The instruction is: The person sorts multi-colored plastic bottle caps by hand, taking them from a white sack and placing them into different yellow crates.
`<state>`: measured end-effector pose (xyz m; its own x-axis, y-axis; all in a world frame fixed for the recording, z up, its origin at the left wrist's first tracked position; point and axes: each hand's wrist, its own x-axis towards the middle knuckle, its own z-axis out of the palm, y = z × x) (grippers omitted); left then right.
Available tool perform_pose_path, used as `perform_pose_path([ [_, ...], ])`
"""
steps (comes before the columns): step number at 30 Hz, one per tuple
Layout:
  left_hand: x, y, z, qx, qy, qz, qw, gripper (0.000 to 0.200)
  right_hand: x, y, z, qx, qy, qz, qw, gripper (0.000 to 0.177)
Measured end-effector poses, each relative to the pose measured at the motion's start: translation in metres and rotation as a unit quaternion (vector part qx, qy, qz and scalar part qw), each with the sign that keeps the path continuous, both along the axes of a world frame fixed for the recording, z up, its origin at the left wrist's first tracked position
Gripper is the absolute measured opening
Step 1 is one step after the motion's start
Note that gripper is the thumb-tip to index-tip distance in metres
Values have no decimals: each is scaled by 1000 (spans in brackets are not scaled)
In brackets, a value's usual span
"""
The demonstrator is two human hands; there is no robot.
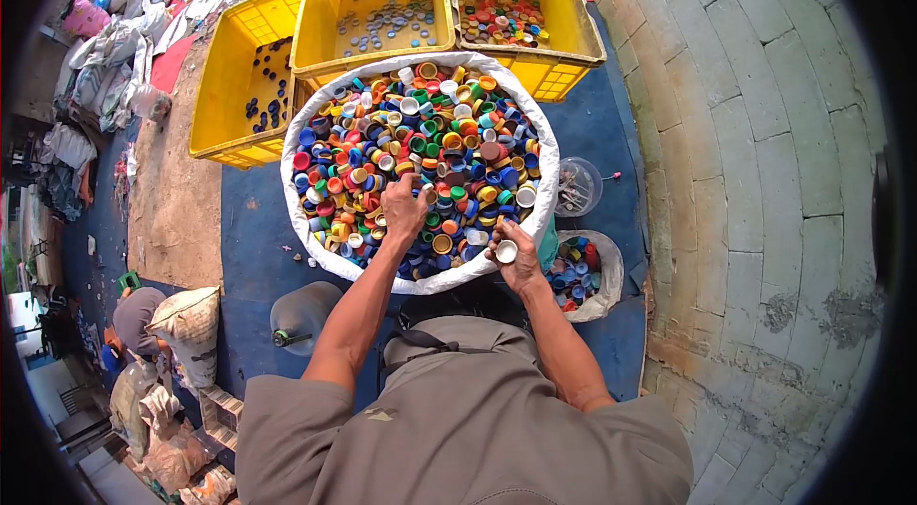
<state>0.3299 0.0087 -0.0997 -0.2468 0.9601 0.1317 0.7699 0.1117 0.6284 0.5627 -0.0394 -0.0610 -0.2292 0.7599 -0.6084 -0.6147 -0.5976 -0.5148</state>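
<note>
A large white sack (pixel 540 123) with a rolled rim stands in front of me, heaped with bottle caps (pixel 401 137) of many colours. Over the middle of the heap, my left hand (pixel 403 209) is closed, thumb and fingers pinched at a small bottle cap (pixel 428 193). My right hand (pixel 519 261) is at the sack's near right rim, its fingers curled round a white bottle cap (pixel 506 251) that faces up. Something small and orange-brown shows by its fingertips, too small to name.
Behind the sack stand three yellow crates: left (pixel 215 108) with dark caps, middle (pixel 320 13) with grey-blue caps, right (pixel 573 18) with mixed caps. On the right are a clear tub (pixel 594 182) and a smaller cap sack (pixel 613 266). A large plastic bottle (pixel 304 314) is at left.
</note>
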Motion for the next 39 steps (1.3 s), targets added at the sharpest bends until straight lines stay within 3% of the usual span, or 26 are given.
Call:
perform_pose_path([
  [3, -1, -8, 13, -47, -234, 72, 968, 31, -16, 17, -6, 112, -258, 96, 955, 21],
  [5, -4, -16, 21, -51, -391, 93, 914, 30, -30, 32, -11, 240, -444, 118, 855, 27],
  [7, -8, -27, 24, -24, -516, 110, 849, 28, -46, 51, -1, 287, -500, 139, 805, 28],
  [10, -15, -44, 29, -52, -738, 133, 660, 29, -66, 82, -5, 394, -559, 183, 706, 35],
  [11, -19, -51, 27, -52, -784, 130, 606, 30, -72, 91, -1, 417, -572, 204, 676, 37],
  [12, -18, -57, 29, -52, -789, 136, 597, 32, -78, 100, 0, 443, -588, 232, 636, 39],
  [15, -18, -72, 31, -47, -854, 185, 484, 27, -92, 119, -3, 486, -648, 302, 504, 40],
  [18, -18, -82, 28, -44, -856, 205, 473, 26, -100, 124, -10, 494, -679, 341, 422, 45],
  [22, -19, -93, 31, -37, -843, 235, 483, 25, -110, 124, -13, 468, -708, 384, 363, 49],
  [28, -15, -101, 30, -59, -811, 263, 518, 19, -115, 124, -24, 520, -732, 342, 276, 49],
  [32, -13, -102, 27, -72, -764, 278, 579, 17, -104, 121, -17, 539, -705, 325, 328, 46],
  [35, -19, -104, 25, -82, -612, 273, 738, 22, -95, 106, 3, 529, -648, 228, 498, 50],
  [36, -21, -105, 23, -45, -578, 276, 767, 25, -89, 103, -5, 503, -610, 202, 578, 57],
  [39, -42, -113, 23, -42, -253, 271, 928, 36, -76, 77, 11, 363, -520, 159, 756, 59],
])
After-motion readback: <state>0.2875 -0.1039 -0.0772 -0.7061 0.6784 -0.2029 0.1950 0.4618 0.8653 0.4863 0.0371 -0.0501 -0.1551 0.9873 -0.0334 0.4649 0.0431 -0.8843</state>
